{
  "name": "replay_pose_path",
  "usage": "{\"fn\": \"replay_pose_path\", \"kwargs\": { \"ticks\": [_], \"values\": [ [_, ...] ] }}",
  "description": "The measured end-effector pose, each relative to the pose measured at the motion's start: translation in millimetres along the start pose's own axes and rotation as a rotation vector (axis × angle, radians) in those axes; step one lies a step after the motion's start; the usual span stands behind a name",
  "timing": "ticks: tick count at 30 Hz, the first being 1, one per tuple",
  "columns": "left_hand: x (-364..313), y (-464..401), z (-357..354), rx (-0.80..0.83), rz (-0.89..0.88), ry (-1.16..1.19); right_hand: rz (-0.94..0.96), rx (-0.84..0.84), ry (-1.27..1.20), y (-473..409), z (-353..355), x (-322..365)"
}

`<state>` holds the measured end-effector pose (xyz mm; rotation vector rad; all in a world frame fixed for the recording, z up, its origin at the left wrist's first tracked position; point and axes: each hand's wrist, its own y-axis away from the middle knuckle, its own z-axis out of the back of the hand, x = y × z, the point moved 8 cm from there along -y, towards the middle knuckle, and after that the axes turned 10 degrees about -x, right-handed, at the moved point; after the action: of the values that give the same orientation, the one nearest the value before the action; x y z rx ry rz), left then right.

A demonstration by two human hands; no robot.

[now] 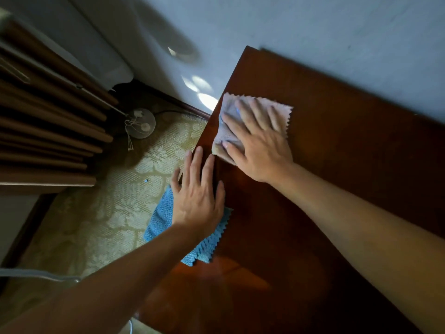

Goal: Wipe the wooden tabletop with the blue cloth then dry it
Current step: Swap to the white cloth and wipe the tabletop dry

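Evidently the drying step: the right hand [258,145], fingers flat, presses the pale cloth [250,121] at the tabletop [337,165] corner. The left hand [198,194], also flat, pins the blue cloth [163,220] at the tabletop's edge. Next likely calls for sweeping inward.

Dark reddish wooden tabletop [325,165], polished and glossy, faint reflections in the near part; blue cloth [161,218] of ribbed, matt microfibre weave, zigzag-cut edges; pale grey-pink cloth [225,136], soft and matt, same pinked edge; floor covering [96,225] a woven, patterned textile, yellowish-green, slightly rough; wall [313,32] painted, matt and smooth; slatted wooden furniture [48,116] at left, brown with a dull sheen.
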<state>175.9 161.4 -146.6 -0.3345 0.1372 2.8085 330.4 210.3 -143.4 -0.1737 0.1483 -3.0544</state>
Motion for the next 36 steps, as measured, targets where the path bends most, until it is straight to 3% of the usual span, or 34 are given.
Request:
{"fn": "replay_pose_path", "kwargs": {
  "ticks": [3, 8, 10, 13, 16, 20, 23, 27, 29, 36],
  "values": [
    [-5.8, -0.1, -5.1, -0.004, -0.038, -0.03, 0.013, 0.035, 0.021, -32.1, -3.5, -23.4],
    [-3.2, 1.5, -5.1, -0.05, -0.051, -0.018, -0.224, -0.008, 0.034, -88.2, 2.0, -63.9],
    [-5.3, 0.9, -2.7, -0.076, -0.056, -0.008, -0.24, -0.021, 0.025, -74.1, 2.9, -48.0],
    [-5.5, 0.9, -1.4, -0.109, -0.056, 0.004, -0.12, -0.049, -0.001, -20.8, 3.7, -14.4],
    [-3.9, 1.6, -1.6, -0.105, -0.04, 0.006, -0.028, -0.011, -0.005, -11.2, 1.6, -24.4],
    [-3.9, 1.3, -2.6, -0.097, -0.037, 0.003, -0.217, -0.05, 0.044, -43.6, 9.3, -82.4],
    [-3.9, 1.5, -2.7, -0.103, -0.03, 0.011, -0.296, -0.08, 0.047, -22.3, 9.9, -71.9],
    [-3.7, 1.6, -2.9, -0.101, -0.024, 0.001, -0.154, -0.087, 0.011, 39.7, 4.4, -23.2],
    [-4.8, 1.3, -1.7, -0.098, -0.024, 0.006, -0.082, -0.072, 0.007, 39.3, 5.1, -31.3],
    [-4.6, 1.9, -2.5, -0.096, -0.018, 0.009, -0.303, -0.055, 0.056, -15.8, 9.7, -96.3]
  ]
}}
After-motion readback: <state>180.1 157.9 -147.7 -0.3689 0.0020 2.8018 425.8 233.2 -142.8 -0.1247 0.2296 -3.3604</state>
